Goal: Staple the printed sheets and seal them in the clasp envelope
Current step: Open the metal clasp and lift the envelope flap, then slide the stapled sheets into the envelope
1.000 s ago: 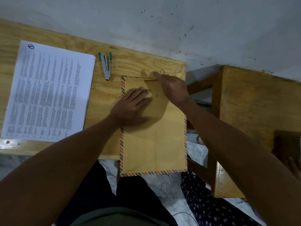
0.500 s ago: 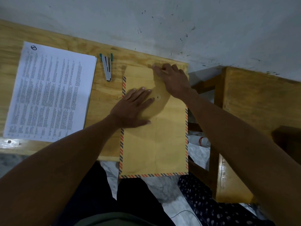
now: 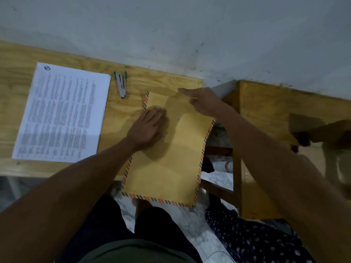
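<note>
The brown clasp envelope [image 3: 171, 158] with a striped border lies at the right end of the wooden table [image 3: 167, 80], slightly askew, and its lower half hangs over the front edge. My left hand [image 3: 150, 128] presses flat on its upper left part. My right hand [image 3: 203, 101] reaches over the top right corner, fingers stretched straight to the left across the opened flap. I cannot tell whether the thumb grips the flap. The printed sheets [image 3: 62, 114] lie in a stack at the left. A small grey stapler [image 3: 121, 85] with teal ends lies between the stack and the envelope.
A white wall runs behind the table. A second wooden piece of furniture [image 3: 266, 114] stands to the right across a narrow gap, with a bottle [image 3: 224, 166] on the floor below. A blurred hand [image 3: 326, 133] shows at far right, and spotted dark cloth [image 3: 256, 242] at lower right.
The flap has come open from shut. My right hand went from the clasp string to lying stretched across the flap. The envelope has turned slightly askew, and my left hand has stayed pressed on it.
</note>
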